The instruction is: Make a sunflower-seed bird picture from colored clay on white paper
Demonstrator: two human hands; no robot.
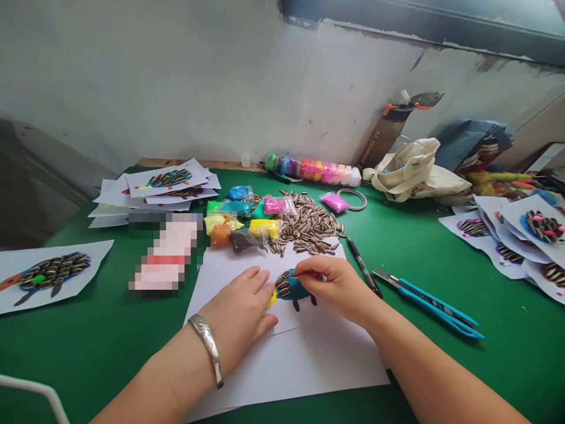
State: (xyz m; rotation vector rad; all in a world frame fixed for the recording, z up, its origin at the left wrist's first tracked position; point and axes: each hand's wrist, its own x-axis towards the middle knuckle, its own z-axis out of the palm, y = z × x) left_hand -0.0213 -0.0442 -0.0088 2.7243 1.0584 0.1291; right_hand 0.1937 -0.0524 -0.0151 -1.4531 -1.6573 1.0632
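Note:
White paper (335,359) lies before me with a clay animal picture (299,290) on it: teal body, yellow head, dark legs, and striped sunflower seeds (282,285) set into the left part of the body. My left hand (241,303), with a silver bangle on the wrist, rests flat on the paper, fingertips beside the yellow head. Over the top of the teal body, my right hand (324,281) pinches a sunflower seed (295,275), mostly hidden by the fingers. Just beyond the paper is a heap of loose sunflower seeds (309,221).
Bagged coloured clay (265,228) sits left of the heap. A black pen (364,268) and blue utility knife (435,306) lie to the right. Finished seed pictures are stacked at back left (154,188) and far right (529,235). A bottle (382,135) and cloth bag (410,171) stand by the wall.

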